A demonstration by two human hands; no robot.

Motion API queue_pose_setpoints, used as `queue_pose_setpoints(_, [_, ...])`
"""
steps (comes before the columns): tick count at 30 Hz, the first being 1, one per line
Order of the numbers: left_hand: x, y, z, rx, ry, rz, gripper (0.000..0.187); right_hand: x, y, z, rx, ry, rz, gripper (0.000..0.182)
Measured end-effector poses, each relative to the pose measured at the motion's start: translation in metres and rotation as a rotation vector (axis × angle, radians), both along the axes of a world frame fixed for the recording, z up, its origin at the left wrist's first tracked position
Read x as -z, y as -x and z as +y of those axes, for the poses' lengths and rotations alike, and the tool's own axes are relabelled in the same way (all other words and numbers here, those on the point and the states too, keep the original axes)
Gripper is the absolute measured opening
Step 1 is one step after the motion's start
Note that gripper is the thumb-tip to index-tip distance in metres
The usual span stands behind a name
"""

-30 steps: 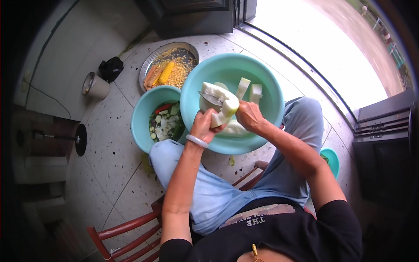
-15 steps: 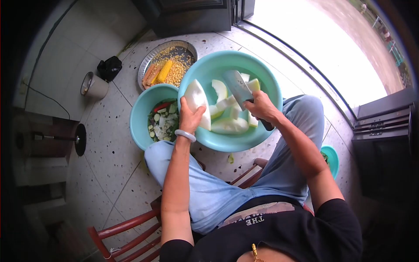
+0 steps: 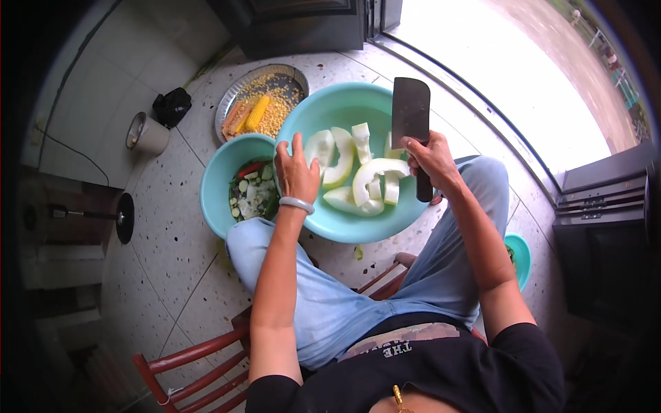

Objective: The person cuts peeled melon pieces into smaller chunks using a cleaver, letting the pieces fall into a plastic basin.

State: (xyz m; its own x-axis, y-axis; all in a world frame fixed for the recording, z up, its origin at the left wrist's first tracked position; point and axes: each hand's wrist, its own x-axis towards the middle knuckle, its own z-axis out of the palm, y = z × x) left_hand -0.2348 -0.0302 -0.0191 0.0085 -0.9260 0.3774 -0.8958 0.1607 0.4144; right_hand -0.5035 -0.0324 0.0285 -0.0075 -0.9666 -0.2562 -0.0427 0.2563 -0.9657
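My right hand is wrapped round the dark handle of a cleaver, whose broad blade points up over the right side of a large turquoise basin. My left hand, with its fingers apart, is over the basin's left rim and holds nothing. Several pale melon pieces with green rind lie inside: one slice is close beside my left fingers, a curved one is near the middle, and another rests across other pieces.
Left of the large basin, a smaller turquoise basin holds cut vegetables. Behind it is a foil tray with corn kernels and a cob. A bin, a black bag and a green bowl are on the floor.
My left hand has let go of the large melon piece and opened, and the pieces in the basin have shifted. The cleaver has risen and turned upright, moving right with my right hand.
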Motion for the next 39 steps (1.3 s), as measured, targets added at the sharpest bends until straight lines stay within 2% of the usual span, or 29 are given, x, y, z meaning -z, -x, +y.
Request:
queue_pose_setpoints(1, [-0.014,0.008,0.008,-0.012,0.004,-0.07,0.057,-0.001,-0.001,-0.001,0.001,0.006,-0.004,0.014])
queue_pose_setpoints(4, [-0.095,0.035,0.042,0.213,-0.384,-0.299,0.049,-0.001,0.0,-0.004,-0.019,0.017,-0.022,0.014])
queue_pose_setpoints(6, [-0.144,0.053,0.07,0.433,-0.459,-0.4,0.033,0.001,-0.001,-0.006,-0.029,0.019,-0.052,0.013])
queue_pose_setpoints(8, [-0.197,0.073,0.101,0.599,-0.495,-0.305,0.024,0.002,0.001,-0.006,-0.037,0.013,-0.049,0.013])
queue_pose_setpoints(11, [-0.25,0.09,0.145,0.74,-0.275,-0.376,0.02,0.003,0.0,-0.008,-0.041,0.007,-0.028,0.012])
queue_pose_setpoints(16, [-0.26,0.103,0.186,0.785,0.056,-0.131,0.019,0.006,0.004,-0.009,-0.054,0.042,-0.062,0.012])
queue_pose_setpoints(17, [-0.264,0.106,0.191,0.787,0.001,-0.084,0.018,0.01,0.005,-0.011,-0.047,0.051,-0.058,0.012])
queue_pose_setpoints(20, [-0.279,0.11,0.161,1.094,-0.124,-0.305,0.018,0.01,0.006,-0.012,-0.041,0.049,-0.074,0.015])
queue_pose_setpoints(21, [-0.314,0.11,0.123,1.362,-0.372,-0.357,0.02,0.008,0.006,-0.01,-0.038,0.063,-0.069,0.016])
queue_pose_setpoints(24, [-0.292,0.132,0.177,0.938,-0.169,-0.483,0.025,0.012,0.006,-0.014,-0.016,0.065,-0.038,0.016])
queue_pose_setpoints(26, [-0.277,0.147,0.171,0.935,-0.183,-0.376,0.015,0.009,0.006,-0.015,-0.017,0.058,-0.003,0.015])
queue_pose_setpoints(28, [-0.261,0.153,0.158,0.945,-0.182,-0.257,0.013,0.006,0.009,-0.014,-0.015,0.074,-0.005,0.015])
queue_pose_setpoints(29, [-0.236,0.14,0.131,1.053,-0.217,-0.128,0.012,0.005,0.01,-0.015,0.017,0.087,-0.033,0.015])
queue_pose_setpoints(30, [-0.223,0.128,0.107,1.002,-0.316,-0.207,0.015,0.005,0.011,-0.015,0.056,0.1,-0.062,0.016])
queue_pose_setpoints(31, [-0.184,0.126,0.083,0.808,-0.385,-0.325,0.013,0.005,0.014,-0.015,0.064,0.137,-0.049,0.016])
queue_pose_setpoints(32, [-0.155,0.116,0.056,0.667,-0.514,-0.216,0.016,0.009,0.018,-0.016,0.075,0.165,-0.018,0.017])
queue_pose_setpoints(34, [-0.085,0.092,0.012,0.497,-0.589,-0.161,0.028,0.007,0.018,-0.016,0.123,0.181,0.021,0.017])
queue_pose_setpoints(36, [-0.019,0.083,-0.007,0.446,-0.431,-0.172,0.034,0.008,0.02,-0.016,0.111,0.179,-0.005,0.018])
queue_pose_setpoints(39, [0.025,0.093,-0.015,0.474,-0.321,-0.227,0.038,0.005,0.024,-0.012,0.069,0.112,0.005,0.016])
